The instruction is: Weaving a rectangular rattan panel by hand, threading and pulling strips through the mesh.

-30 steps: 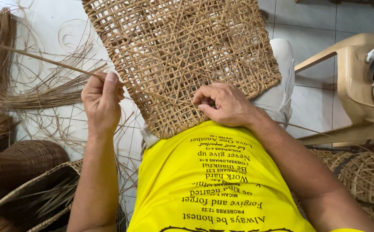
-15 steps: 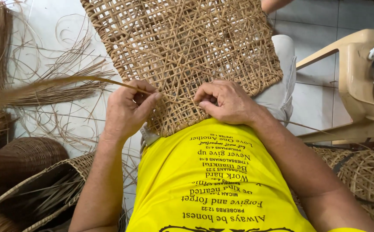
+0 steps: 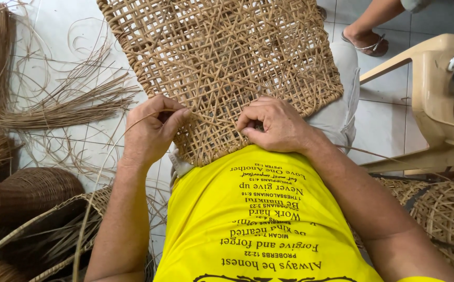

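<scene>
The woven cane panel rests on the person's lap and runs lengthwise away from the body, its near edge against the yellow shirt. The left hand pinches a thin cane strand at the panel's near-left edge. The right hand is curled, fingertips pressing the weave near the panel's near edge.

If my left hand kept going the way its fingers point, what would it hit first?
Probably the woven cane panel: the left hand points rightward at its near edge, fingertips seemingly already touching it, pinching a thin strand.
</scene>
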